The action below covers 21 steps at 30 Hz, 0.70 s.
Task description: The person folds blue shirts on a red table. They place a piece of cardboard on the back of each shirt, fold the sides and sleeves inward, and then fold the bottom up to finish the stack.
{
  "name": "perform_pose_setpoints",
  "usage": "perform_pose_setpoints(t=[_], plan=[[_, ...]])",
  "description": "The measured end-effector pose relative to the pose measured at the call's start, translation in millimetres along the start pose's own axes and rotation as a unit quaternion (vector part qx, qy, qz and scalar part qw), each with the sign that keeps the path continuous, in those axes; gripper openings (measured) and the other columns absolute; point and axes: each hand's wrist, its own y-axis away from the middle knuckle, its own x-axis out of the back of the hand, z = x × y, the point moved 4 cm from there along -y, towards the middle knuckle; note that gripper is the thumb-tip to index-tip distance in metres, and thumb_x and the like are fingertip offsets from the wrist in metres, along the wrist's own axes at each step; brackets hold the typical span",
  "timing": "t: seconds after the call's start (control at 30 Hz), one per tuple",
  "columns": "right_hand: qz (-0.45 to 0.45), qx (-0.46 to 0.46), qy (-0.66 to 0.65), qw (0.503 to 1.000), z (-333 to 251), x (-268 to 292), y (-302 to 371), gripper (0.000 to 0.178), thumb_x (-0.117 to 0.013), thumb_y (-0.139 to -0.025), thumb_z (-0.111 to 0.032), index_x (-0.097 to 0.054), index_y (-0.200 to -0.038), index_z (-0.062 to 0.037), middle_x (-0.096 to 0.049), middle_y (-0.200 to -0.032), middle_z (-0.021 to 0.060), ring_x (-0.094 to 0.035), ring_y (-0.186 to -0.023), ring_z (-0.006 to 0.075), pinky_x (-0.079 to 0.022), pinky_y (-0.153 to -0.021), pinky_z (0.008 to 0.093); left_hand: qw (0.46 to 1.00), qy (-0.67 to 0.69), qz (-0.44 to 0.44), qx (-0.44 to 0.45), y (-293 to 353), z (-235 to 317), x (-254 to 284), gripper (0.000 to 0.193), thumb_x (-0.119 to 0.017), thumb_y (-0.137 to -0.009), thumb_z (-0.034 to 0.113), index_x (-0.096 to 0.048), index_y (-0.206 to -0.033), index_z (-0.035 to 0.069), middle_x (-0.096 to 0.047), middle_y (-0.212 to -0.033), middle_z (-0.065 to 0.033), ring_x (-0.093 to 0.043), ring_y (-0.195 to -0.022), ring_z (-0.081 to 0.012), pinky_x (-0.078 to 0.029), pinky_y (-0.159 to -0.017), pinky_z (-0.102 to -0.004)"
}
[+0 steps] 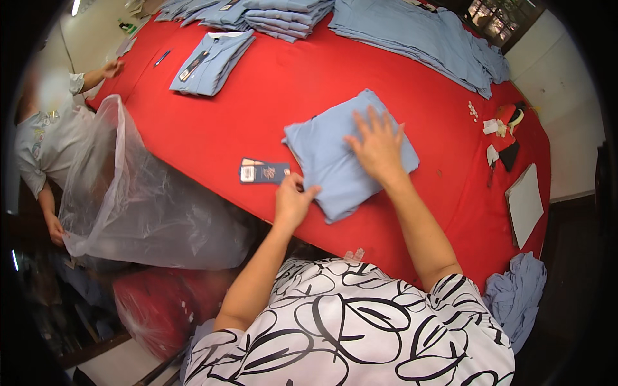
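Note:
A light blue garment, folded into a flat rectangle, lies slightly turned on the red table. My right hand rests flat on its upper right part, fingers spread. At its left edge my left hand is closed, its curled fingers at the end of the hang tags and its thumb reaching to the cloth. The tags are dark blue with a white label and stick out to the left over the table. How the tags join the garment is hidden by my fingers.
Folded blue garments and a long flat pile line the far side. One tagged folded shirt lies at the far left. A person at left holds a clear plastic bag. White card and crumpled blue cloth are at right.

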Motion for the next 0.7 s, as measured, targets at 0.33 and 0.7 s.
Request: perform_pose_setpoints(t=[0.33,0.7], plan=[[0.028,0.14,-0.062,0.988,-53.2,-8.5,68.8,0.063,-0.062,-0.09,-0.047,-0.051,-0.143,-0.0152,-0.04,-0.153,0.0153,-0.03,-0.144,0.0398,-0.015,-0.114,0.0685,0.959,-0.206,0.091,-0.171,-80.6,48.0,39.5,0.027,-0.072,-0.089,0.025,-0.067,-0.094,-0.001,-0.066,-0.088,-0.015,-0.066,-0.081,-0.0231,-0.051,-0.069,-0.0355],[0.028,0.182,-0.047,0.982,-19.5,-20.0,130.5,0.045,-0.071,-0.081,-0.019,-0.06,-0.123,-0.0057,-0.048,-0.143,0.0171,-0.041,-0.135,0.0381,-0.027,-0.112,0.0629,0.993,0.096,-0.061,-0.025,-96.2,21.0,27.8,0.022,-0.071,-0.089,0.02,-0.066,-0.088,-0.002,-0.066,-0.071,-0.0061,-0.059,-0.064,-0.011,-0.046,-0.06,-0.0283]])
